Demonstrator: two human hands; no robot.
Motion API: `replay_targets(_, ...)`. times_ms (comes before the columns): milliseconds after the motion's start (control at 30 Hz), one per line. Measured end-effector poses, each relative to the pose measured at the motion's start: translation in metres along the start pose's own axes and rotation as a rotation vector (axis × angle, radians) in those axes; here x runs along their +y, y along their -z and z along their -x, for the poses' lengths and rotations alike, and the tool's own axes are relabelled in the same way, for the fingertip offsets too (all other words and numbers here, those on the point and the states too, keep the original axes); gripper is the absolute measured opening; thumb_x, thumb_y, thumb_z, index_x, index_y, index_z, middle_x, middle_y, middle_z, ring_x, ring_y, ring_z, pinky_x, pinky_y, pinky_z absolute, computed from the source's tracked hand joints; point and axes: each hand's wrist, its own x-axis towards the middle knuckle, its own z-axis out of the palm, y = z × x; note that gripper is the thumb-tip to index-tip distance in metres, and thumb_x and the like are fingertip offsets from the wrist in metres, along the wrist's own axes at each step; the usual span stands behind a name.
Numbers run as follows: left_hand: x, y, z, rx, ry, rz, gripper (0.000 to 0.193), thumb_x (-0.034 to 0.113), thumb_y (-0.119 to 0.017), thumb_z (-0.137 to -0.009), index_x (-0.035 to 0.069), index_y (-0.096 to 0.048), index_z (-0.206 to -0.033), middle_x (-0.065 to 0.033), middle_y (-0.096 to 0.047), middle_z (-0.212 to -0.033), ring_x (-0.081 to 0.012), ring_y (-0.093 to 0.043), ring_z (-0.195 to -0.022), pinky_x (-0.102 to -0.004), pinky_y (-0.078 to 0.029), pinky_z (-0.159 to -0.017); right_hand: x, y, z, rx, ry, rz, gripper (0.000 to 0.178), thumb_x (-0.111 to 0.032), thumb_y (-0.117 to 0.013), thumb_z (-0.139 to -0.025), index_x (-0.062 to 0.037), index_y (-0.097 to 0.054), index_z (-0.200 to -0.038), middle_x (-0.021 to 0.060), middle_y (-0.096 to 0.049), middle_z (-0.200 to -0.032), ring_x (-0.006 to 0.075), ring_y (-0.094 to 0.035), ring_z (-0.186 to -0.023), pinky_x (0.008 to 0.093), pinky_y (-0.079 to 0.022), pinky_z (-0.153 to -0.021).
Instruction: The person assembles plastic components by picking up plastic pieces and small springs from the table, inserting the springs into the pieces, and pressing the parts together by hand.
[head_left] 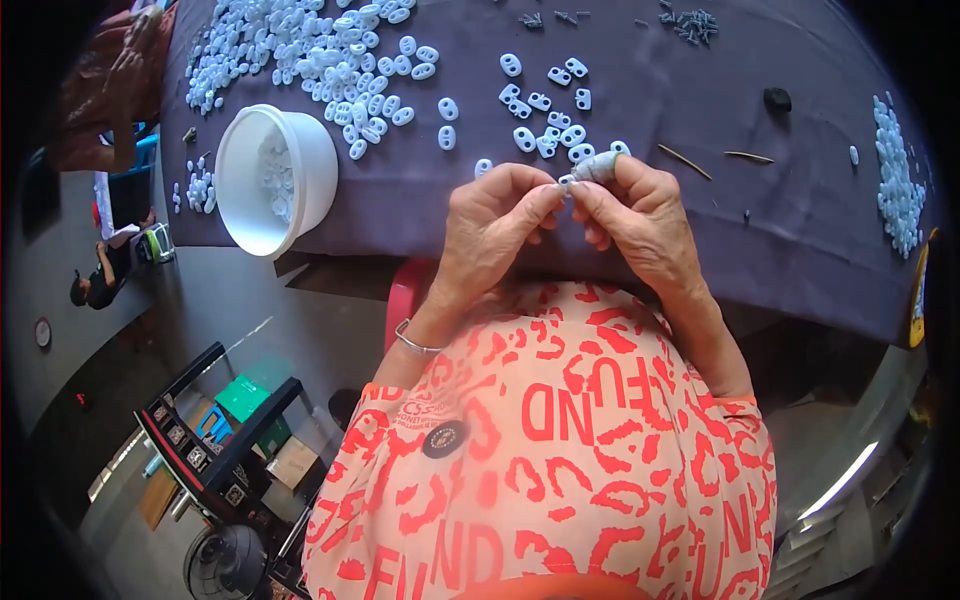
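Wht pc (pixel 566 180), pinched btwn L/R fingers (pixel 538 202)

The purple tablecloth (pixel 640 95) is well filled now: a white plastic tub (pixel 316 180) is set down, white two-holed oval pieces (pixel 403 116) are heaped beyond it, and well to its right are strewn dark screws (pixel 697 27), a black lump (pixel 777 99), brown sticks (pixel 686 162), small white pieces (pixel 897 185).
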Motion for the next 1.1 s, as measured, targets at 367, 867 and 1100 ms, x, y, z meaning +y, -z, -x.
replay_targets(367, -0.008, -0.004, -0.001, 0.028, -0.112, -0.041, 0.010, 0.011, -0.060, -0.086, 0.002, -0.062, -0.089, 0.0017, -0.060, -0.072, -0.0024, -0.052, -0.062, -0.0161, -0.042, -0.053, 0.001, -0.001, -0.002, 0.000, 0.004, 0.002, 0.010, -0.010, -0.057, -0.087, -0.0010, -0.061, -0.088, -0.0002, -0.058, -0.066, 0.0025, -0.049, -0.050, 0.0157, -0.040, -0.044)
replay_targets(867, -0.015, -0.004, -0.001, 0.074, -0.137, -0.120, 0.011, 0.012, -0.061, -0.086, 0.001, -0.063, -0.088, 0.0016, -0.060, -0.070, -0.0033, -0.053, -0.061, -0.0174, -0.044, -0.054, 0.005, -0.003, -0.003, 0.015, -0.002, -0.031, 0.011, -0.011, -0.058, -0.086, -0.0009, -0.061, -0.087, 0.0010, -0.057, -0.065, 0.0033, -0.048, -0.047, 0.0160, -0.038, -0.042)
replay_targets(1100, -0.011, -0.005, 0.005, 0.044, -0.100, -0.018, 0.012, 0.010, -0.061, -0.085, 0.000, -0.061, -0.091, -0.0016, -0.063, -0.079, -0.0056, -0.056, -0.068, -0.0188, -0.047, -0.058, 0.008, 0.002, -0.003, 0.007, 0.009, -0.049, 0.012, -0.014, -0.060, -0.086, -0.0025, -0.061, -0.088, 0.0013, -0.058, -0.065, 0.0040, -0.049, -0.047, 0.0162, -0.038, -0.041)
